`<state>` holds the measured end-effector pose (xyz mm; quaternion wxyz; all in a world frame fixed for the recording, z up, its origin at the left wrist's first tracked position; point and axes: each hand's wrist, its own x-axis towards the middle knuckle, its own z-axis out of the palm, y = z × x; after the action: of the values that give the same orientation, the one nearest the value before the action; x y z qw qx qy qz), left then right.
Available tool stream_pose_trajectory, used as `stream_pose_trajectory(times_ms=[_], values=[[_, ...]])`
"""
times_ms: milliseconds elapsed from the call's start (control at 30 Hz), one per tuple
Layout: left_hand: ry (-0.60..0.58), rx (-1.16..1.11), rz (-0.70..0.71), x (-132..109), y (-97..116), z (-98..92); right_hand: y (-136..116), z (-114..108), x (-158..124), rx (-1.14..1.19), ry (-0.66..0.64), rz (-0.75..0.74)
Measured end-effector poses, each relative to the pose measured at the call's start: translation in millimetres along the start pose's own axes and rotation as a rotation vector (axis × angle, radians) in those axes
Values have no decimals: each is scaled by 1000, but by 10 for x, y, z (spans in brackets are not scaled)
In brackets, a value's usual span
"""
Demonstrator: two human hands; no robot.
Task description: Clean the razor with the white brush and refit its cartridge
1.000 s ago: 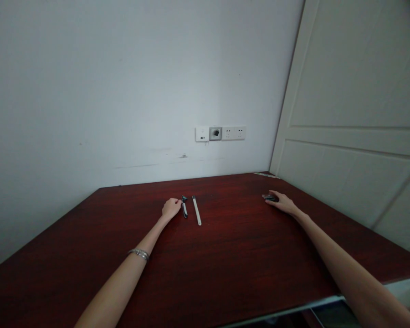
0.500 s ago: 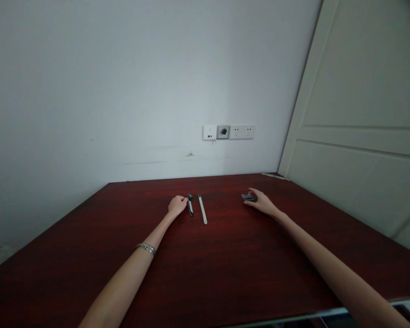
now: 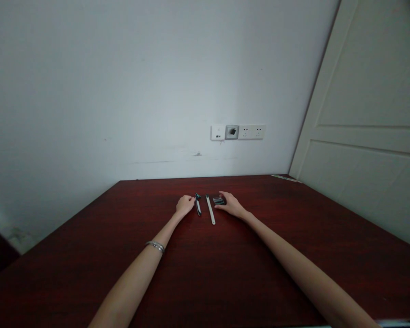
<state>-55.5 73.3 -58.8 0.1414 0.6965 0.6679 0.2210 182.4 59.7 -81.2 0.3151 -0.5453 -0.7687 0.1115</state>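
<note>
Toward the back of the dark red table lies a razor (image 3: pixel 198 207) with a dark head and a black-and-white handle. My left hand (image 3: pixel 185 205) is beside it, fingers closed, the fingertips at the razor's neck. A slim white toothbrush (image 3: pixel 210 210) with dark bristles lies just to the right, roughly parallel to the razor and apart from both hands. My right hand (image 3: pixel 231 204) grips a small clear case with dark strips (image 3: pixel 219 200) between thumb and fingers, close to the right of the toothbrush. What exactly is inside the case is too small to tell.
The reddish-brown table (image 3: pixel 205 273) runs back to a white wall. Wall sockets and switches (image 3: pixel 238 132) are set above it. A pale panelled door or cabinet (image 3: pixel 369 136) borders the right side, and a thin flat strip (image 3: pixel 286 178) lies at the back right corner.
My right hand has moved left with the clear case, from well apart to close beside the toothbrush. My left hand stays at the razor. The view has turned slightly left.
</note>
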Motion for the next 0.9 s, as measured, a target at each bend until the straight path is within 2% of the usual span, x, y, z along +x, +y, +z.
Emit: stream_pose_trajectory(times_ms=[367,600,767,900], values=[[12,-13,-6,-25,4,-13,8,75,55,-96,-19,32],[21,-28,7,-25,-12,-8,51,82,43,-108,-18,-6],[37,-42,29,-24,-31,9,219,-4,27,-150,101,-102],[57,-55,59,-26,-44,-11,435,-135,-4,-271,129,-34]])
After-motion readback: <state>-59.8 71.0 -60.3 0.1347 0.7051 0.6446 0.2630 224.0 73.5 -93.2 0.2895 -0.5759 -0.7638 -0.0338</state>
